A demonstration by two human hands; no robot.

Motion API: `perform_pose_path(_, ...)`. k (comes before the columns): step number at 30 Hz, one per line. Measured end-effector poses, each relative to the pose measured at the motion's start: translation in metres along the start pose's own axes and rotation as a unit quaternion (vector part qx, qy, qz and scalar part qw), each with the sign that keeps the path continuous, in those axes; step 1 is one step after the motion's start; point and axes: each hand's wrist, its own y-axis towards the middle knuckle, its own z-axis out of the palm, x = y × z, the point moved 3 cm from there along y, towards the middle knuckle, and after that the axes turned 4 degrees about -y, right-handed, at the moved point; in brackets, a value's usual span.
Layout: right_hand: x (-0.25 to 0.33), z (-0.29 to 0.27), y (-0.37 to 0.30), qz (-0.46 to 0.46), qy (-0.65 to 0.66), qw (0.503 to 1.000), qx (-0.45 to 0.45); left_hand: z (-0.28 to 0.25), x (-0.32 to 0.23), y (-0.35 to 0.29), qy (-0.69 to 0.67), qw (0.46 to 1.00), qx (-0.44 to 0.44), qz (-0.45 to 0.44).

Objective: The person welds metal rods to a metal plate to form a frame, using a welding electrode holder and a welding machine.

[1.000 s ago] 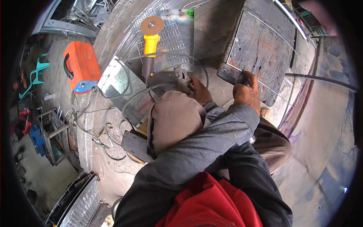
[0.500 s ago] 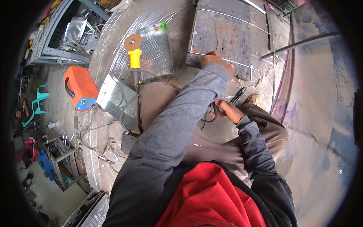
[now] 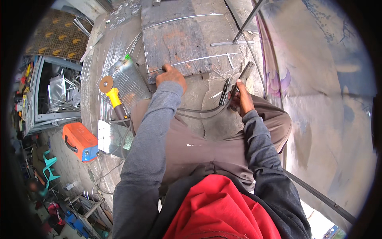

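Head view looks down on a seated person working on a concrete floor (image 3: 207, 99). Thin wire (image 3: 191, 61) lies bent across a worn wooden board (image 3: 175, 44), which sits flat on the floor just ahead of the knees. Left hand (image 3: 171, 77) is stretched forward to the board's near edge, fingers curled down and pressing on the wire end there; whether it pinches the wire or only pins it cannot be told. Right hand (image 3: 240, 99) is well apart from it, off to the right over the floor, closed around the handle of a welding holder (image 3: 244, 75) whose tip points away from the body. Dark cable (image 3: 199, 113) runs from that hand back across the lap. Small pliers (image 3: 225, 91) lie on the floor just beside the right hand.

Left of the board rests a wire mesh panel (image 3: 129, 81), and on its near edge an angle grinder (image 3: 112, 95) with a yellow body and round disc. Farther left, near the sheet metal, stands an orange welder (image 3: 79, 141). A long steel rod (image 3: 250, 18) slants across the floor at upper right.
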Motion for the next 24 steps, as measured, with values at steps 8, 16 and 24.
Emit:
perform_pose_path(8,0.003,0.022,0.019,-0.101,0.033,0.994,0.019,-0.015,0.003,-0.022,-0.098,0.995,-0.026,-0.022)
perform_pose_path(16,0.015,0.023,0.036,-0.100,0.018,0.995,0.000,-0.001,0.004,-0.015,-0.118,0.991,-0.032,-0.053)
perform_pose_path(24,0.030,0.016,0.046,-0.074,0.024,0.997,-0.018,-0.007,0.001,-0.022,-0.117,0.992,-0.028,-0.046)
